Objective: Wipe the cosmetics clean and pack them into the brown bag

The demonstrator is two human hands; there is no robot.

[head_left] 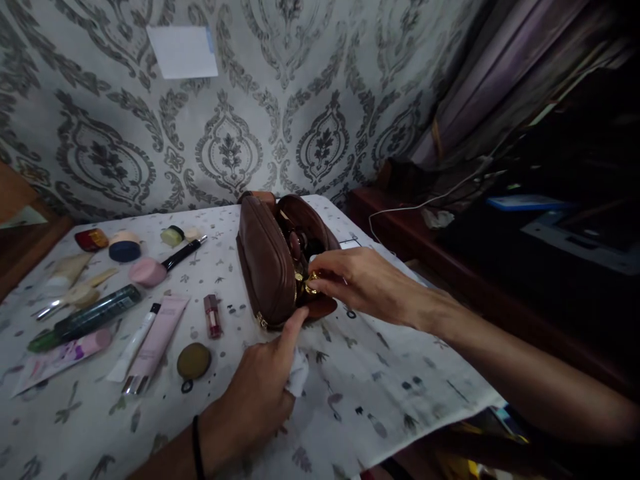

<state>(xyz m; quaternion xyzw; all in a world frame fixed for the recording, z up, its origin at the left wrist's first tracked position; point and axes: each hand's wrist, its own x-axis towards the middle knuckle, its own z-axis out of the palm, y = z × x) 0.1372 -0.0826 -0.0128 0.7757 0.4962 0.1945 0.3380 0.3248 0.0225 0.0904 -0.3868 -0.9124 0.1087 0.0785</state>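
Note:
A brown zippered makeup bag (pixel 265 260) lies unzipped on the cloth, with dark items visible inside its mouth. My right hand (pixel 370 280) reaches into the near end of the opening. Its thumb and fingers pinch a small shiny gold item (pixel 313 285), whose kind I cannot make out. My left hand (pixel 263 377) is in front of the bag, with one digit stretched to the bag's lower edge. The other fingers curl around a crumpled white tissue or cloth (pixel 299 373), partly hidden by the hand.
Left of the bag lie a lip gloss tube (pixel 213 317), a round olive-gold compact (pixel 193 361), a pink tube (pixel 160 340), a dark green bottle (pixel 97 313), a pink sponge (pixel 147 272) and a black-handled brush (pixel 185 252). A patterned wall (pixel 230 147) stands behind the cloth-covered table (pixel 360 400).

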